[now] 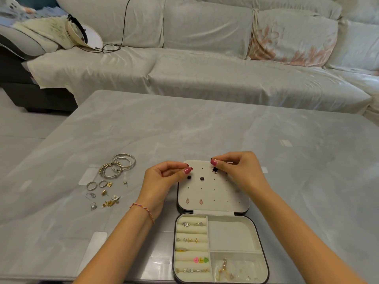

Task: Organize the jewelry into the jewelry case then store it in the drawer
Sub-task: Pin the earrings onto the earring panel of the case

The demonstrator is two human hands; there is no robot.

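Observation:
An open jewelry case [264, 257] lies at the table's near edge, with rings and small earrings in its padded rolls and pieces in a lower right compartment. Its upright earring panel [213, 193] carries two dark round studs, two pink drops and a black clover earring [215, 169]. My right hand [240, 171] pinches at the clover earring near the panel's top. My left hand [164, 179] hovers at the panel's left edge, thumb and forefinger pinched together; what they hold is too small to see. Loose bangles [121, 165], rings [91, 185] and earrings [107, 202] lie to the left.
The grey marble table [184, 130] stretches ahead. A sofa [205, 74] with a light cover stands behind it, bearing a floral pillow [291, 37], a round hoop [82, 35] and a black cable [123, 27].

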